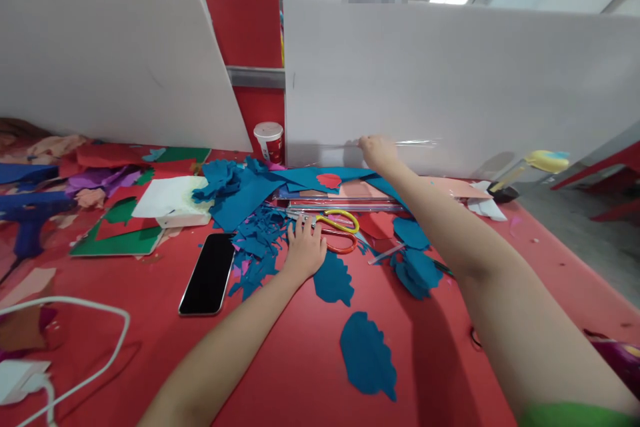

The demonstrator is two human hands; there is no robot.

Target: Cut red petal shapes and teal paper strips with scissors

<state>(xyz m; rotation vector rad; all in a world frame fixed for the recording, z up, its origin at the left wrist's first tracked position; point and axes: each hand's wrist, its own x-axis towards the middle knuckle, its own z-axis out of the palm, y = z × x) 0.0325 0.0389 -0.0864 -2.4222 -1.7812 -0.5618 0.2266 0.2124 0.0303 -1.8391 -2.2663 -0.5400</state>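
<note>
My right hand [379, 152] is raised in front of the white board, its fingers closed round a thin clear plastic strip [417, 143] that sticks out on both sides. My left hand [306, 248] lies palm down with fingers spread, at the blades of a pair of scissors [340, 220] with one yellow and one red handle loop. Blue paper scraps [257, 233] are heaped beside it. Just below the hand is a blue leaf-shaped cutout [334, 278], and another blue leaf cutout [369, 355] lies nearer me. More clear strips [345, 205] lie beyond the scissors.
White boards [450, 73] stand along the far edge, with people partly visible behind them. A lidded cup [269, 141], a black-screened phone [207, 275], a blue glue gun [27, 217] and a white cable [120, 320] are on the red table. Stacked blue cutouts [416, 273] lie right.
</note>
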